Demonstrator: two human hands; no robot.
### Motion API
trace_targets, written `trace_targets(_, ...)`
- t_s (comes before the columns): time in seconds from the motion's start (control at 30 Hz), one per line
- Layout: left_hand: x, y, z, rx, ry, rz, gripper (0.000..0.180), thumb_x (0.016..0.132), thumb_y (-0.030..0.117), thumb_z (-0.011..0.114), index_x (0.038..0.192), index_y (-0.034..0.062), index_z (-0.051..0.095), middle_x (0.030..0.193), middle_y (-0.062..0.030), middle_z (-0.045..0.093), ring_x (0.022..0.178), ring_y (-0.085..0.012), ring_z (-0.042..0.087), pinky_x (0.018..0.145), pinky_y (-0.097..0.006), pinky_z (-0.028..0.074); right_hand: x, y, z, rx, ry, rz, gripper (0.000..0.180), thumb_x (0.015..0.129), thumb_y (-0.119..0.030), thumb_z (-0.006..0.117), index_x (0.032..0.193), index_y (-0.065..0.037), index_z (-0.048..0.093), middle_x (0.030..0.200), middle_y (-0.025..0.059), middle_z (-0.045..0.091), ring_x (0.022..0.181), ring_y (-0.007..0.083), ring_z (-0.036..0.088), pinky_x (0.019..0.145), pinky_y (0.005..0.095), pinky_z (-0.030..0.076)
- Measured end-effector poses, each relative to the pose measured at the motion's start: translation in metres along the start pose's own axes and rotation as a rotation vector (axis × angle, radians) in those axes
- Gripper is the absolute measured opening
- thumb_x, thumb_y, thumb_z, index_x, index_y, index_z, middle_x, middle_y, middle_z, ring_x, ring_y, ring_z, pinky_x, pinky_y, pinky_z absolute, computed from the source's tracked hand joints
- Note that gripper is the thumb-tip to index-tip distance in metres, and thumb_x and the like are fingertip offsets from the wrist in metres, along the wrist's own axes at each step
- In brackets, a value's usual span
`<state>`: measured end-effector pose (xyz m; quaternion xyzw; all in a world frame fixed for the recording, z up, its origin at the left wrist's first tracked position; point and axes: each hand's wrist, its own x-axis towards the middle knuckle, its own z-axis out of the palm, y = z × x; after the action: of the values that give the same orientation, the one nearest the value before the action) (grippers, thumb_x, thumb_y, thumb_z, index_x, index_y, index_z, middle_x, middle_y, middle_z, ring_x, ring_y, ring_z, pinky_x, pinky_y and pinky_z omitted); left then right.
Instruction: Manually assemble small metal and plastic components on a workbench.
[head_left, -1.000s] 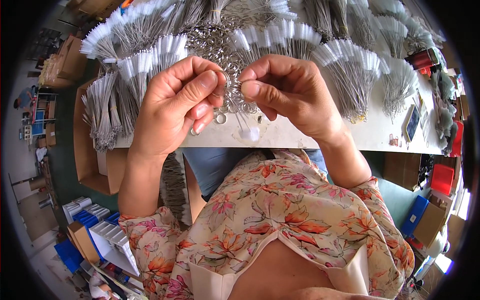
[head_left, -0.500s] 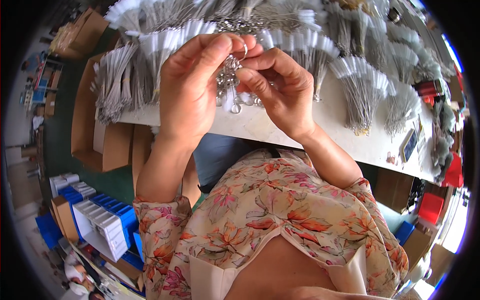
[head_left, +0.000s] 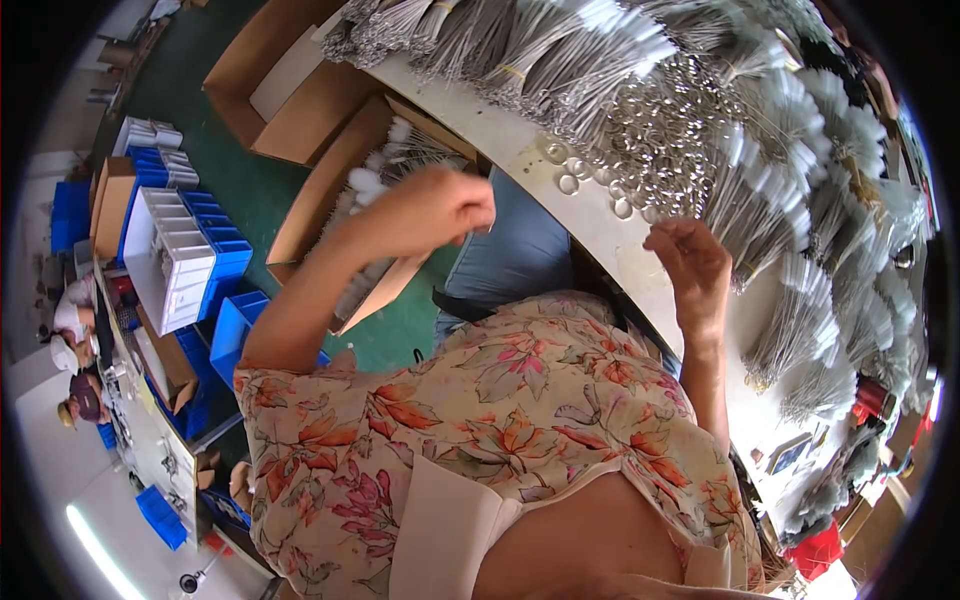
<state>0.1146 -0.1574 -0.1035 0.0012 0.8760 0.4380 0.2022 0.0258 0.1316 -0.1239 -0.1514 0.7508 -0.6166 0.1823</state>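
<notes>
My left hand hangs above the near side of an open cardboard box, its fingers curled under. Whatever they may hold is hidden. In that box lie thin wire brushes with white bristle tips. Over the table's front edge, my right hand has thumb and fingertips drawn together, and any small thing between them is too small to make out. Just beyond it on the white table spreads a pile of shiny metal split rings, a few lying loose at its near side.
Bundles of wire brushes cover much of the table. A second cardboard box stands at its left end. Blue and white plastic bins are stacked on the green floor at left. Other people sit far left. A phone lies at right.
The view has turned leftward. My hands, together at a metal ring before, are now apart: the left over the brush box, the right beside the ring pile.
</notes>
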Motion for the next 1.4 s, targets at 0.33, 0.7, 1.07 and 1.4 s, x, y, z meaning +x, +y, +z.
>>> trace_targets(0.33, 0.114, -0.242, 0.02, 0.498, 0.121, 0.063, 0.021, 0.08, 0.023, 0.055, 0.085, 0.0027, 0.06, 0.083, -0.0192, 0.06, 0.081, -0.0362, 0.058, 0.069, -0.043, 0.045, -0.001, 0.005, 0.014, 0.066, -0.031, 0.109, 0.009, 0.079, 0.0, 0.061, 0.088, 0.003, 0.06, 0.079, 0.0052, 0.061, 0.075, 0.01, 0.057, 0.071, 0.0232, 0.046)
trace_targets(0.7, 0.061, -0.16, -0.02, -0.181, -0.135, -0.05, 0.02, 0.086, 0.011, 0.054, 0.098, -0.0036, 0.062, 0.095, -0.0073, 0.065, 0.089, -0.014, 0.06, 0.081, -0.03, 0.046, 0.008, 0.021, -0.019, 0.083, -0.041, 0.141, 0.013, 0.078, 0.0, 0.063, 0.09, 0.003, 0.06, 0.083, 0.0074, 0.063, 0.078, 0.0119, 0.06, 0.071, 0.0244, 0.049)
trace_targets(1.07, 0.27, 0.084, -0.152, -0.034, 0.058, 0.23, 0.028, 0.089, 0.021, 0.051, 0.108, 0.0006, 0.056, 0.098, -0.0053, 0.062, 0.09, -0.0122, 0.058, 0.082, -0.025, 0.044, 0.03, -0.009, -0.129, 0.018, 0.176, -0.083, 0.012, 0.079, -0.006, 0.064, 0.09, 0.0, 0.063, 0.086, 0.0054, 0.064, 0.079, 0.0099, 0.059, 0.073, 0.0247, 0.048)
trace_targets(1.4, 0.436, 0.025, -0.168, 0.841, 0.375, 0.266, 0.014, 0.075, 0.019, 0.063, 0.076, 0.0052, 0.062, 0.069, -0.0118, 0.063, 0.07, -0.0282, 0.062, 0.064, -0.036, 0.047, 0.114, -0.004, -0.253, -0.529, 0.433, -0.115, 0.016, 0.08, -0.015, 0.062, 0.089, -0.002, 0.065, 0.075, 0.0082, 0.066, 0.065, 0.0157, 0.063, 0.063, 0.0285, 0.05)
